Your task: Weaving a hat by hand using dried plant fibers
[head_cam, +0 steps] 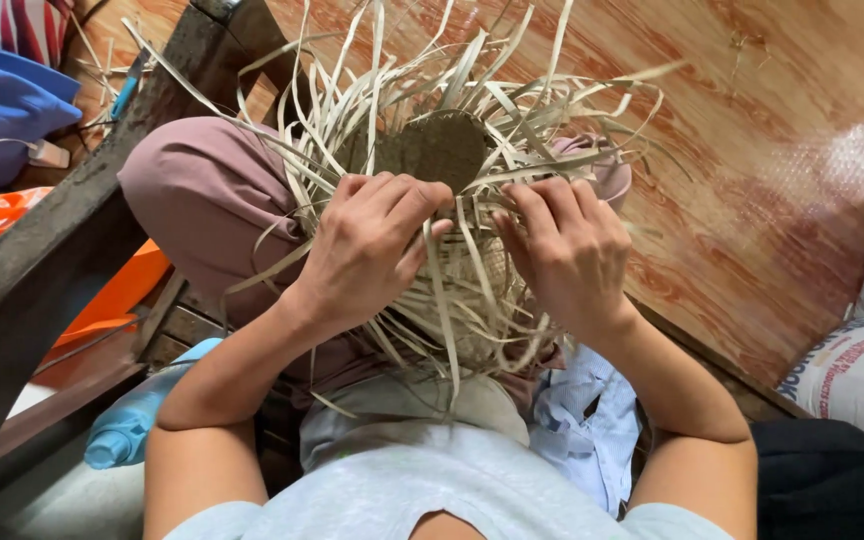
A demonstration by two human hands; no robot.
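both hands in deep on a half-woven straw piece [452,260] resting over the lap, right against the body. left hand [367,250] curled over the near edge of the dark round form [432,150] at the centre, fingers clenched on a few pale strips [442,290], thumb pressing one flat strip that runs down toward the torso. right hand [567,250] just beside it, barely apart, fingers bent and pinching strands on its own side, knuckles up. loose strip ends fanning out and away from the hands in every direction, longest ones pointing up and off past the raised knee in mauve trousers [202,200]. long axis of the gripped strip roughly near-to-far, from the form down to the lap. both hands about equally near the weave, left slightly closer to the form's rim. open room mostly to the right over the wood-patterned floor [752,150]; left side crowded by a dark wooden beam [62,250], with a blue bottle [137,420] lying below the left forearm and printed sacks [862,370] far right.
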